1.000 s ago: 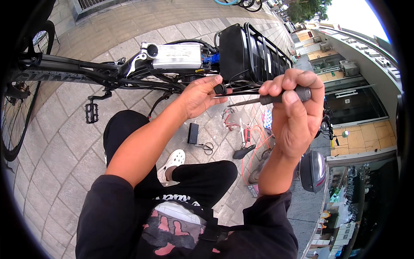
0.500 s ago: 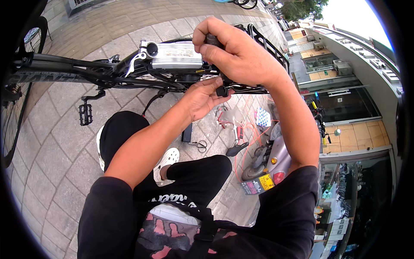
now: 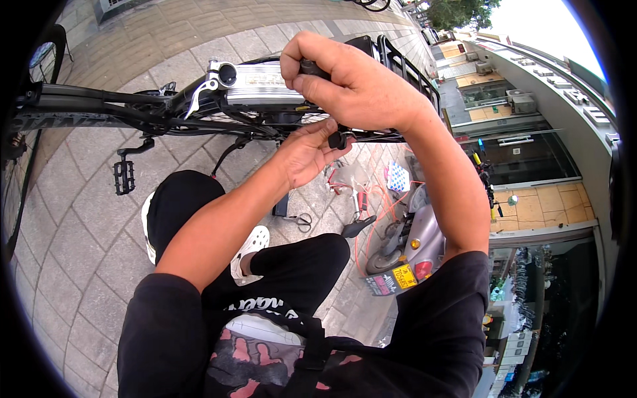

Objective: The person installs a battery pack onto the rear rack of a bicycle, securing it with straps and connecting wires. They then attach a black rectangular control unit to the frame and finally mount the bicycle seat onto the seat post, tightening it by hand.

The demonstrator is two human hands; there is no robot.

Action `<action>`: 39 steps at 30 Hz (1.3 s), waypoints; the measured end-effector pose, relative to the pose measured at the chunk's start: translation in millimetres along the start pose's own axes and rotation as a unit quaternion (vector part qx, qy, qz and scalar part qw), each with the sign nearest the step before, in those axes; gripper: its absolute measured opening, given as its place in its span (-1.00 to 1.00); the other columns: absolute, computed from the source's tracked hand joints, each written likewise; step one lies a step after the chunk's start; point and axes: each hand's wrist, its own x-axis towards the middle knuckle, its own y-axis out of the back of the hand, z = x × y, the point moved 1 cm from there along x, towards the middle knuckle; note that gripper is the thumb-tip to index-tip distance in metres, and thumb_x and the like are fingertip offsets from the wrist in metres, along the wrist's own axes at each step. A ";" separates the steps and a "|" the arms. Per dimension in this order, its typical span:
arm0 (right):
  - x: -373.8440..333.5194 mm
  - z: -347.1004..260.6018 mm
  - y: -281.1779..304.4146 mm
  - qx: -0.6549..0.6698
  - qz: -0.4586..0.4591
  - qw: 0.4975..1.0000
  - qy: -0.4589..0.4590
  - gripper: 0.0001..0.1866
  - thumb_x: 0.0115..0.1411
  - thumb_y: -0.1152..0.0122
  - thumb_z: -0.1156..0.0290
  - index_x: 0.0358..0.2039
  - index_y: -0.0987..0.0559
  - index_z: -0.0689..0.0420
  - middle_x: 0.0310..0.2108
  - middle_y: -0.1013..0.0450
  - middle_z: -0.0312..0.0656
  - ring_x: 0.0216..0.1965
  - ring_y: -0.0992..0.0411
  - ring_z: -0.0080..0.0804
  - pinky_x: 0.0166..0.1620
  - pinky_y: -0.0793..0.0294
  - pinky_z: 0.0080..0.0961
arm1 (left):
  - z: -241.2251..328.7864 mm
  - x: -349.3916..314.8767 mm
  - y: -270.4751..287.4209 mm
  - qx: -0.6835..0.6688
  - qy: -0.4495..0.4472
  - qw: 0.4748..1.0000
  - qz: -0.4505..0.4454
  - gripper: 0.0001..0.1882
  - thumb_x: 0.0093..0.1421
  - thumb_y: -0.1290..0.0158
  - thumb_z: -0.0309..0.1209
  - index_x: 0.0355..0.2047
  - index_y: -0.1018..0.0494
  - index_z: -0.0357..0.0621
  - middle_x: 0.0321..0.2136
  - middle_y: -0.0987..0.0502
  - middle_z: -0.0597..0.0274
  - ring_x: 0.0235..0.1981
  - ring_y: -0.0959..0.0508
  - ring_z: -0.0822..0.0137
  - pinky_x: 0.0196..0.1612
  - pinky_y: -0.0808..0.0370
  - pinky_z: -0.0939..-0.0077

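Observation:
A black bicycle [image 3: 109, 99] stretches across the top of the head view, with a ribbed silver box [image 3: 262, 85] mounted on it behind the seat clamp's silver lever [image 3: 202, 93]. My right hand [image 3: 358, 83] is closed round a dark cylindrical handle [image 3: 313, 67] above the rear of the bicycle; its lower part is hidden by the hand. Just below, my left hand [image 3: 306, 156] pinches a small black part [image 3: 339, 139] between thumb and fingers, at the near side of the frame. What the black part joins to cannot be made out.
A pedal [image 3: 124, 177] sticks out on the near left. Scissors [image 3: 303, 222], a red-handled tool [image 3: 362, 202], a blue-and-white packet [image 3: 398, 178] and orange cord [image 3: 363, 249] lie on the paving. A silver scooter [image 3: 428, 232] stands at the right. My knees are below the bicycle.
The right hand with the dark handle has shifted a little left and down. The left hand keeps its pinch on the black part. The whole view has moved slightly.

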 end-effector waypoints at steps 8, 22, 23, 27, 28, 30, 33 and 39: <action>1.3 2.4 -1.2 0.001 0.005 1.000 0.016 -0.87 0.38 -0.12 0.51 -0.08 -0.50 0.15 -0.28 -0.45 -0.22 -0.25 -0.41 -0.41 -0.13 -0.46 -0.40 | 1.0 -1.1 -0.4 -0.005 0.001 1.000 0.005 -0.64 0.47 -0.22 -0.31 0.14 -0.55 -0.29 0.03 -0.67 0.09 0.11 -0.68 0.13 0.34 -0.62 0.11; 20.6 -15.0 -9.1 -0.048 -0.121 0.991 -0.006 -0.86 0.32 -0.13 0.53 -0.11 -0.48 0.19 -0.32 -0.51 -0.03 -0.28 -0.51 -0.02 -0.15 -0.51 -0.19 | 4.6 -2.7 -5.0 0.032 0.000 0.999 0.006 -0.66 0.56 -0.06 -0.39 0.24 -0.45 -0.30 0.16 -0.60 0.01 0.19 -0.64 0.04 0.38 -0.60 0.10; 25.2 -15.5 -14.4 -0.063 -0.141 0.988 -0.011 -0.85 0.31 -0.13 0.53 -0.11 -0.50 0.18 -0.32 -0.53 0.00 -0.26 -0.53 0.03 -0.13 -0.52 -0.15 | 6.1 -2.5 -6.0 0.039 -0.003 0.999 0.011 -0.66 0.57 -0.05 -0.42 0.25 -0.43 -0.30 0.19 -0.58 -0.02 0.21 -0.64 -0.01 0.39 -0.59 0.08; 40.4 -14.2 -35.3 -0.115 -0.208 0.971 -0.025 -0.83 0.29 -0.17 0.49 -0.11 -0.56 0.14 -0.32 -0.60 0.06 -0.19 -0.59 0.17 -0.09 -0.54 -0.02 | 3.2 -2.9 -5.5 0.023 -0.013 1.000 -0.003 -0.70 0.56 -0.07 -0.38 0.22 -0.48 -0.21 0.15 -0.61 0.02 0.21 -0.64 0.04 0.39 -0.58 0.11; 42.0 -9.6 -36.4 -0.122 -0.207 0.970 -0.029 -0.83 0.30 -0.19 0.47 -0.11 -0.56 0.14 -0.31 -0.60 0.06 -0.19 -0.60 0.17 -0.08 -0.54 -0.02 | 2.7 -4.2 -7.1 0.023 -0.012 1.000 -0.007 -0.70 0.56 -0.08 -0.38 0.21 -0.49 -0.19 0.14 -0.62 0.02 0.21 -0.64 0.06 0.39 -0.57 0.11; 47.8 -6.4 -36.6 -0.138 -0.205 0.969 -0.033 -0.83 0.31 -0.21 0.45 -0.10 -0.57 0.13 -0.31 -0.61 0.06 -0.19 -0.60 0.16 -0.08 -0.54 -0.02 | 3.0 -4.3 -6.8 0.023 -0.008 1.000 -0.012 -0.72 0.55 -0.09 -0.37 0.19 -0.51 -0.18 0.13 -0.63 0.01 0.22 -0.64 0.06 0.40 -0.57 0.10; 51.2 -13.2 -33.3 -0.160 -0.235 0.958 -0.027 -0.81 0.32 -0.23 0.42 -0.07 -0.58 0.12 -0.30 -0.62 0.08 -0.18 -0.61 0.17 -0.08 -0.55 0.01 | 5.6 -2.2 -3.9 0.029 -0.004 0.999 -0.011 -0.74 0.55 -0.09 -0.37 0.16 -0.52 -0.19 0.13 -0.63 -0.01 0.22 -0.64 0.04 0.40 -0.56 0.08; 50.5 -9.0 -24.5 -0.238 -0.169 0.956 -0.029 -0.81 0.30 -0.27 0.41 -0.11 -0.57 0.17 -0.30 -0.63 0.08 -0.17 -0.61 0.22 -0.09 -0.56 0.04 | 3.6 1.4 1.0 0.019 0.006 1.000 -0.012 -0.73 0.55 -0.10 -0.36 0.15 -0.52 -0.21 0.14 -0.63 0.01 0.22 -0.64 0.04 0.40 -0.56 0.08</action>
